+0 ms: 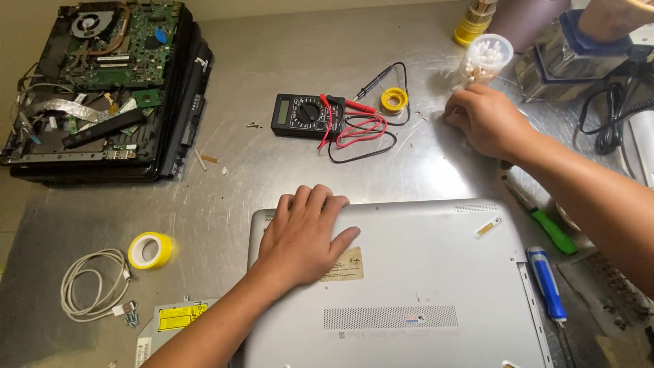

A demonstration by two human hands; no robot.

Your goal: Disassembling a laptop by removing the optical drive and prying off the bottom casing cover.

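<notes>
One silver laptop (409,286), two screwdrivers at its three o'clock.
Left hand (303,235) is lying flat, open, on it; right hand (480,119) is curling; its hold is unclear.

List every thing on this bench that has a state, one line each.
silver laptop: shut, underside up, bottom cover on.
left hand: flat on the silver laptop, holding nothing.
right hand: fingers curled on the table by the swab cup.
swab cup: open, filled with swabs.
multimeter: lying flat, leads tangled beside it.
black laptop: opened up, board and fan bare.
white cable: coiled.
</notes>
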